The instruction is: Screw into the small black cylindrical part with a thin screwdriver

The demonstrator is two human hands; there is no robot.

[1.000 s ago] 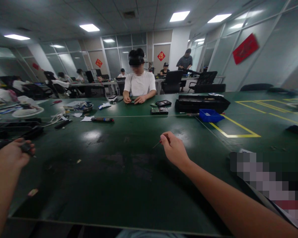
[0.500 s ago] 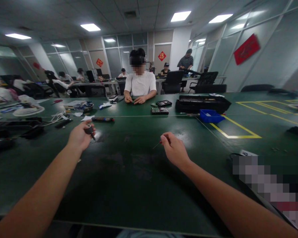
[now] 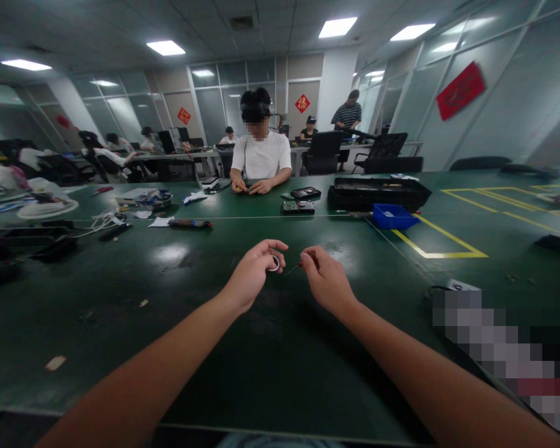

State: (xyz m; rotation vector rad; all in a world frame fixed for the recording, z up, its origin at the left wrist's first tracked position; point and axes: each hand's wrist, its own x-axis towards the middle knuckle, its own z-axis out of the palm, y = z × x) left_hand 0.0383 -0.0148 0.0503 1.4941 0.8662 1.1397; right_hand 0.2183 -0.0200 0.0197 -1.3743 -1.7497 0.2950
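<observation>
Near the middle of the green table [image 3: 205, 348], my left hand [image 3: 245, 277] is closed on a small ring-shaped roll of tape [image 3: 275, 264], dark with a pale rim. Its index finger stretches out above the roll. Just to the right, my right hand [image 3: 327, 281] pinches a thin-shafted screwdriver [image 3: 293, 269] with a reddish handle. The shaft points down and left toward the tape roll, with a small gap between them. Fingers cover most of the handle, and part of the roll is hidden too.
Across the table sits a co-worker [image 3: 261, 155], hands on a small item. Two hard drives [image 3: 297, 206], a long black tray [image 3: 378, 194] and a blue bin [image 3: 394, 216] lie beyond my hands. A dark tool [image 3: 190, 223] and cables [image 3: 103, 221] are at left. A pixelated object [image 3: 490, 348] lies right.
My left hand has swung right with the tape roll, from the left of the table to beside my right hand. My right hand has barely moved.
</observation>
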